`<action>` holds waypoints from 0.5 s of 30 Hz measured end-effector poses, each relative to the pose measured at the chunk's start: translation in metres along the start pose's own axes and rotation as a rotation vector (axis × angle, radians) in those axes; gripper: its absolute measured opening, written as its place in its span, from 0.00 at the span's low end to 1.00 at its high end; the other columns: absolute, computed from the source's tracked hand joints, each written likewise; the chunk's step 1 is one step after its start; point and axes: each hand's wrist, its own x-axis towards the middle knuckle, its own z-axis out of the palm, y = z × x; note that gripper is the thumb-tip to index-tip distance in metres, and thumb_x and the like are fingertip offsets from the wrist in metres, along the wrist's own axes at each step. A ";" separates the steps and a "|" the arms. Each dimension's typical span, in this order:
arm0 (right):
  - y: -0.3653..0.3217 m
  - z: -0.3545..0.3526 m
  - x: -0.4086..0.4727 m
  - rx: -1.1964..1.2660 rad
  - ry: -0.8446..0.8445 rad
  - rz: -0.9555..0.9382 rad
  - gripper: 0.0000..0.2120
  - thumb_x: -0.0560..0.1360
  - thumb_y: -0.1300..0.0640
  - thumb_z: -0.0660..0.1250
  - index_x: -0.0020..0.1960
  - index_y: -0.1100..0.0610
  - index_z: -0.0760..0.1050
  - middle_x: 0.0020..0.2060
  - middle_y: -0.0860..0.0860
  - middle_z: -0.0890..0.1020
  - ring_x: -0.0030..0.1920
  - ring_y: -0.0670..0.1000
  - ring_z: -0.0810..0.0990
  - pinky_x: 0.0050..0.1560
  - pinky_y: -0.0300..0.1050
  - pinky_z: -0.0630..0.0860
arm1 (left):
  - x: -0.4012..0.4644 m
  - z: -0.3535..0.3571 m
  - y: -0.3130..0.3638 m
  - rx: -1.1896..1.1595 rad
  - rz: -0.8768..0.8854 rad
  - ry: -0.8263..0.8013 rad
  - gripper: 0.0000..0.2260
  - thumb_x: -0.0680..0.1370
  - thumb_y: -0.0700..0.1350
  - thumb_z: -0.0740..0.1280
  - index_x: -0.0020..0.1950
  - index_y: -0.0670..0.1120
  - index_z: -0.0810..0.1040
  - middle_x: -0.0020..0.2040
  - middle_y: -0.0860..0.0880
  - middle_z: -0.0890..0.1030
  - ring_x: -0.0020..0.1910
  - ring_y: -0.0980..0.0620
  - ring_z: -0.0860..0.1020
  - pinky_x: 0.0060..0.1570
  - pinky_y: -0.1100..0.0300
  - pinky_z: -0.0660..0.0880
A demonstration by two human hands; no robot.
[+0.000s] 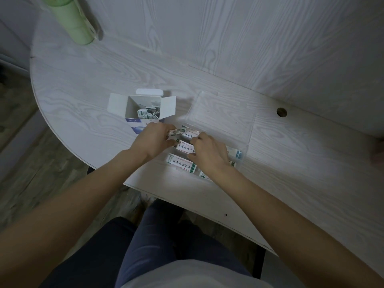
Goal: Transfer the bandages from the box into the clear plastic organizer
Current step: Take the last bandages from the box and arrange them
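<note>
The left hand (154,140) is pinching a small stack of bandages (174,132) just beside the open box (143,107), while the right hand (207,152), fingers curled, is pressing bandages lying in the clear organizer (245,146) beneath it.

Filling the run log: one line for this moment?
left hand: holds bandages | right hand: on organizer stacks | box: open, some left

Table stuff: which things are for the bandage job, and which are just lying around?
For the job:
white cardboard box
clear plastic organizer
white paper-wrapped bandages
left hand holding a stack
right hand

Lying about:
pale green cylinder container
</note>
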 end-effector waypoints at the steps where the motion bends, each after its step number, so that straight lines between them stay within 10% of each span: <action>1: 0.000 0.000 0.000 0.004 0.000 0.004 0.19 0.77 0.49 0.64 0.65 0.57 0.72 0.58 0.53 0.74 0.59 0.54 0.74 0.48 0.47 0.73 | 0.000 -0.001 0.000 0.000 -0.005 0.000 0.05 0.75 0.42 0.69 0.49 0.42 0.79 0.38 0.46 0.76 0.40 0.47 0.73 0.38 0.59 0.64; 7: 0.001 -0.010 -0.005 0.123 0.058 0.035 0.20 0.77 0.46 0.63 0.65 0.54 0.72 0.57 0.51 0.75 0.56 0.52 0.75 0.46 0.44 0.72 | -0.003 -0.004 0.006 -0.174 -0.033 -0.041 0.04 0.74 0.43 0.71 0.46 0.44 0.79 0.34 0.51 0.77 0.35 0.52 0.74 0.33 0.65 0.68; 15: 0.013 -0.048 -0.012 1.194 0.022 0.143 0.14 0.72 0.55 0.72 0.56 0.55 0.78 0.46 0.46 0.82 0.46 0.41 0.80 0.47 0.34 0.74 | -0.014 -0.025 0.031 -0.941 -0.102 -0.387 0.14 0.73 0.39 0.70 0.56 0.44 0.70 0.28 0.54 0.72 0.23 0.60 0.65 0.22 0.68 0.61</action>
